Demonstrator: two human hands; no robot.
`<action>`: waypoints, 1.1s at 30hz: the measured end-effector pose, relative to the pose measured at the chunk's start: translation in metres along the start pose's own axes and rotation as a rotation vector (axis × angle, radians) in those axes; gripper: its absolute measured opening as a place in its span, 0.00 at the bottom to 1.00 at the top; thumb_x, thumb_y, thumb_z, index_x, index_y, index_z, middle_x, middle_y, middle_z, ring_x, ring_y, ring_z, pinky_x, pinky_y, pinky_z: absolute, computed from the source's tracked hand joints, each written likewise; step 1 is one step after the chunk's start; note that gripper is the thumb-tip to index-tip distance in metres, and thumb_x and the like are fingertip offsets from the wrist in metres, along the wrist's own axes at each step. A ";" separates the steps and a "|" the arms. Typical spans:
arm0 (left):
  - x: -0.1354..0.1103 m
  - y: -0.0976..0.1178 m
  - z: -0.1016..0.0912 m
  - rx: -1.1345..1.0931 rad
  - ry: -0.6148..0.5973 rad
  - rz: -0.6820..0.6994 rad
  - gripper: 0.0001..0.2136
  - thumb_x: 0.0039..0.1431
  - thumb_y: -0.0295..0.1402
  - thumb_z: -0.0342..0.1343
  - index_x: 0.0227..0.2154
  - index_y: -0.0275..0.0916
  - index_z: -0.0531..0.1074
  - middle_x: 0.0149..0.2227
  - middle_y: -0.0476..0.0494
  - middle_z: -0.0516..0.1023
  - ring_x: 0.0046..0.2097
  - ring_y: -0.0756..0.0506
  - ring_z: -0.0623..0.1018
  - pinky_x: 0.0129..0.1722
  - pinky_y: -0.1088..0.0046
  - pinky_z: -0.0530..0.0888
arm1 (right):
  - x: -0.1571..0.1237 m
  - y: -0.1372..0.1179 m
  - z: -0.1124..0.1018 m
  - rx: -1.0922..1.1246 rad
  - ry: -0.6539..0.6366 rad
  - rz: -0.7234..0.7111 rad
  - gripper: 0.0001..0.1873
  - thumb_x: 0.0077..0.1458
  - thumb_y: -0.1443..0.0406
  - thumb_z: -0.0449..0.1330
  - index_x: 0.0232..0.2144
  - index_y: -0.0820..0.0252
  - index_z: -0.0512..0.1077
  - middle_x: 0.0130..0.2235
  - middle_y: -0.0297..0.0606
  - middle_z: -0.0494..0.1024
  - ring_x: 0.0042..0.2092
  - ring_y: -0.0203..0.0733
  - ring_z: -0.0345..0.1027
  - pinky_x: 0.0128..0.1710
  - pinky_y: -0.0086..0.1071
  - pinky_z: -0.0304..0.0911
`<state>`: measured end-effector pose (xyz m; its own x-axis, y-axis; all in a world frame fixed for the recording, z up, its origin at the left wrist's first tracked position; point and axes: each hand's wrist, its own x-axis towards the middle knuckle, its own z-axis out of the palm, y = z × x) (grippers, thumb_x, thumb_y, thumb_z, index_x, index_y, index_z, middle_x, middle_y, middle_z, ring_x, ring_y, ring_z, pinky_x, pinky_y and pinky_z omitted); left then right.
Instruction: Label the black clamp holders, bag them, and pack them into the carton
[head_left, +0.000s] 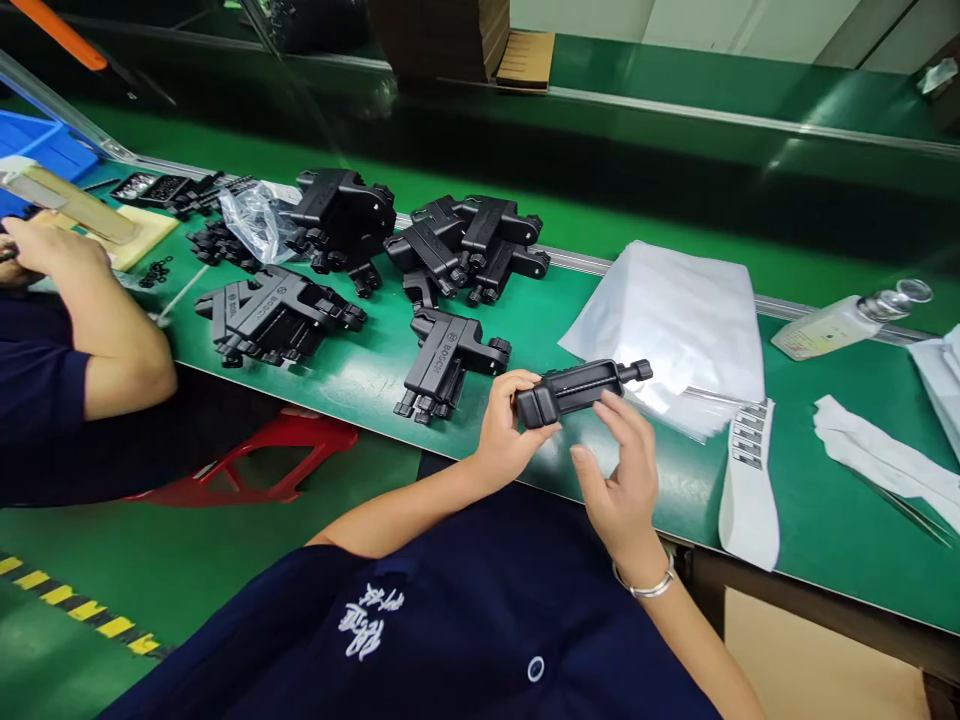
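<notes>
My left hand [504, 436] is closed round one end of a black plastic bracket [581, 388], its thumb below and fingers above. The bracket's long hollow channel faces up, and a knob sticks out at its right end. My right hand [624, 482] is open, thumb and fingers apart; its fingertips are at the bracket's near edge, and whether they touch it I cannot tell. To the left, a similar bracket with raised lettering [444, 362] lies on the green bench. Behind it are piles of more such black brackets [491, 235].
Clear plastic bags [675, 300] are stacked right of centre, with a label strip [750, 480] beside them. Further right are a pump bottle [832, 325], white paper [885, 440] and tweezers [911, 515]. A co-worker's arm [112, 320] reaches over the bench at left, near small black parts [217, 243].
</notes>
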<state>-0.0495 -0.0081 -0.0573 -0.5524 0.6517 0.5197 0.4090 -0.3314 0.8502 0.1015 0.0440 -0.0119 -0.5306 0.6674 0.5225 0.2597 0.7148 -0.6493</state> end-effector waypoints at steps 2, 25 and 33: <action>0.000 0.000 0.000 0.009 -0.001 -0.020 0.23 0.54 0.41 0.66 0.46 0.44 0.61 0.48 0.42 0.68 0.51 0.42 0.73 0.51 0.59 0.71 | 0.000 0.000 0.004 -0.009 -0.037 -0.037 0.22 0.63 0.62 0.55 0.59 0.51 0.64 0.57 0.45 0.72 0.59 0.52 0.66 0.61 0.57 0.59; 0.038 0.010 -0.044 -0.161 -0.406 -0.053 0.27 0.51 0.51 0.65 0.51 0.47 0.69 0.48 0.43 0.75 0.50 0.40 0.75 0.51 0.62 0.71 | 0.017 0.054 -0.043 0.129 -0.318 0.617 0.30 0.61 0.42 0.48 0.37 0.59 0.77 0.23 0.38 0.76 0.26 0.44 0.69 0.29 0.38 0.67; 0.033 0.008 -0.036 -0.240 -0.402 -0.163 0.27 0.50 0.51 0.66 0.50 0.45 0.69 0.49 0.40 0.72 0.52 0.39 0.72 0.53 0.62 0.68 | -0.001 0.052 -0.024 0.621 -0.133 0.668 0.18 0.58 0.49 0.59 0.38 0.58 0.72 0.21 0.29 0.67 0.23 0.35 0.63 0.25 0.30 0.63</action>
<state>-0.0911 -0.0136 -0.0305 -0.2525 0.9038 0.3454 0.1356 -0.3204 0.9375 0.1351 0.0850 -0.0326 -0.5244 0.8443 -0.1105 0.0859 -0.0766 -0.9934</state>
